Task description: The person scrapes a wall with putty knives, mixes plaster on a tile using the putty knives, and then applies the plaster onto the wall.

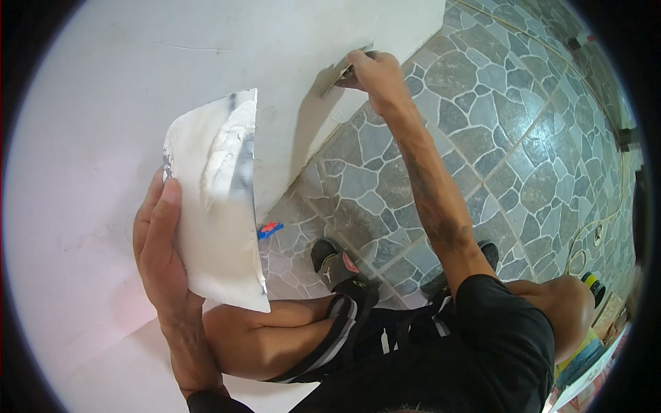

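Observation:
My left hand is closed on the left edge of a broad, thin plastering plate, coated white. A thick smear of white putty lies on its upper part, with bare grey metal beside it. My right hand reaches far forward, closed round a putty knife. Its thin blade is edge-on at the surface of the white wall, close to the wall's bottom edge. My fingers partly hide the knife's grip, and a shadow falls on the wall below it.
Grey stone-patterned tile floor meets the wall along a slanting edge. A small blue and red object lies there, beside my shoe. A pale cable runs along the right. Several items, including a yellow one, sit at the lower right.

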Motion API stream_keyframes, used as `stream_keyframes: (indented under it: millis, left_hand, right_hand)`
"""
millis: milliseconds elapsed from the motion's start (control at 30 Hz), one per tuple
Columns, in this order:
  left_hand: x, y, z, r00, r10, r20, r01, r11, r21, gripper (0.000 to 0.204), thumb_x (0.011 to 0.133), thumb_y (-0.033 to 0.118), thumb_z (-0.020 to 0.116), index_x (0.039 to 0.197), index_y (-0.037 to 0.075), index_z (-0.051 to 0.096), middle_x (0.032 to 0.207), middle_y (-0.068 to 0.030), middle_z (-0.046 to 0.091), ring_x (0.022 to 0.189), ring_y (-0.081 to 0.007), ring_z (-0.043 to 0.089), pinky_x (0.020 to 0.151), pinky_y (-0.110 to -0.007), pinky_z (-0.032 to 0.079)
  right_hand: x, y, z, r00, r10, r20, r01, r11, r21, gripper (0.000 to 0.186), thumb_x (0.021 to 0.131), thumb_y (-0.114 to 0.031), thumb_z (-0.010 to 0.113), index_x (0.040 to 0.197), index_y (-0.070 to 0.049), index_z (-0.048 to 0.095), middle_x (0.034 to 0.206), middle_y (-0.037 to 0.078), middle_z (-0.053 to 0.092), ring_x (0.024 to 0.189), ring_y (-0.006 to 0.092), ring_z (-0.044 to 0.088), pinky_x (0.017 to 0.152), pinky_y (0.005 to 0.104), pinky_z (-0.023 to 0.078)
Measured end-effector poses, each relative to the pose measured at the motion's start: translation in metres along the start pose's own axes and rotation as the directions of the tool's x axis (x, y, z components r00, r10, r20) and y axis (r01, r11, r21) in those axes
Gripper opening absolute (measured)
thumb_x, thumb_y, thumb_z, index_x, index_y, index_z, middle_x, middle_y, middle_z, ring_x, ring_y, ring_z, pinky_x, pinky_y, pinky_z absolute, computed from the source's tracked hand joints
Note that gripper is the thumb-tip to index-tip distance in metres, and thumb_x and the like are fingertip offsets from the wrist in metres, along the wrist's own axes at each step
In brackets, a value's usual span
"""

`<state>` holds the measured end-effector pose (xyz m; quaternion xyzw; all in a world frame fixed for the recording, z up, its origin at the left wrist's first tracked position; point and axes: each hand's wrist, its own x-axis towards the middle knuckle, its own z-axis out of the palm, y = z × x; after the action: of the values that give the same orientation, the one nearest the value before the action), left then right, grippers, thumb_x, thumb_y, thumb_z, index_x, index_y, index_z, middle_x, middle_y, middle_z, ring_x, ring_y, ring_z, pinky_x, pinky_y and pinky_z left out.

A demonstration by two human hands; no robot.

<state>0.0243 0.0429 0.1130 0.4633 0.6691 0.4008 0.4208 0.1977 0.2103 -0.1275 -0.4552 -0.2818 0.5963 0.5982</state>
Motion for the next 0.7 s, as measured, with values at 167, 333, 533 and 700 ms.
stream_keyframes:
  millis: [167, 333, 533, 700]
  left_hand:
    - [0.001, 0.002, 0.003, 0.999, -0.031, -0.01, 0.031, 0.999, 0.021, 0.046, 0.099, 0.028, 0.049, 0.131, -0.006, 0.051, 0.108, -0.0095, 0.063, 0.091, -0.0115, 0.061, 0.081, -0.024, 0.048]
    - [0.0, 0.003, 0.012, 1.0, -0.013, -0.026, 0.012, 1.0, -0.011, 0.044, 0.099, 0.025, 0.047, 0.129, -0.006, 0.052, 0.108, -0.011, 0.064, 0.092, -0.012, 0.062, 0.08, -0.024, 0.049]
    - [-0.002, 0.002, 0.013, 1.0, -0.008, -0.014, 0.008, 1.0, 0.022, 0.041, 0.099, 0.022, 0.045, 0.126, -0.008, 0.052, 0.107, -0.0125, 0.065, 0.092, -0.0126, 0.063, 0.079, -0.023, 0.05]
    - [-0.002, 0.002, 0.013, 0.999, 0.012, -0.041, -0.011, 1.0, 0.024, 0.04, 0.1, 0.022, 0.044, 0.125, -0.008, 0.053, 0.105, -0.0117, 0.066, 0.09, -0.012, 0.063, 0.078, -0.023, 0.05]
  right_hand:
    - [-0.019, -0.014, -0.047, 1.0, -0.019, 0.003, 0.019, 0.998, -0.058, 0.028, 0.085, -0.012, 0.056, 0.099, 0.012, 0.06, 0.09, 0.014, 0.065, 0.077, 0.0227, 0.065, 0.068, 0.0362, 0.057]
    - [-0.015, 0.063, -0.086, 0.977, 0.192, -0.093, -0.192, 0.981, 0.008, 0.024, 0.084, -0.011, 0.056, 0.096, 0.009, 0.061, 0.088, 0.012, 0.064, 0.077, 0.0227, 0.065, 0.062, 0.0368, 0.055]
    - [-0.002, 0.194, -0.071, 0.943, 0.272, -0.192, -0.307, 0.932, -0.192, 0.028, 0.084, -0.014, 0.055, 0.096, 0.012, 0.06, 0.089, 0.016, 0.063, 0.077, 0.0248, 0.064, 0.062, 0.0407, 0.055]
    - [-0.005, 0.184, -0.037, 0.939, 0.27, -0.214, -0.321, 0.913, -0.254, 0.032, 0.084, -0.015, 0.053, 0.096, 0.014, 0.06, 0.09, 0.018, 0.063, 0.076, 0.0242, 0.062, 0.064, 0.0405, 0.054]
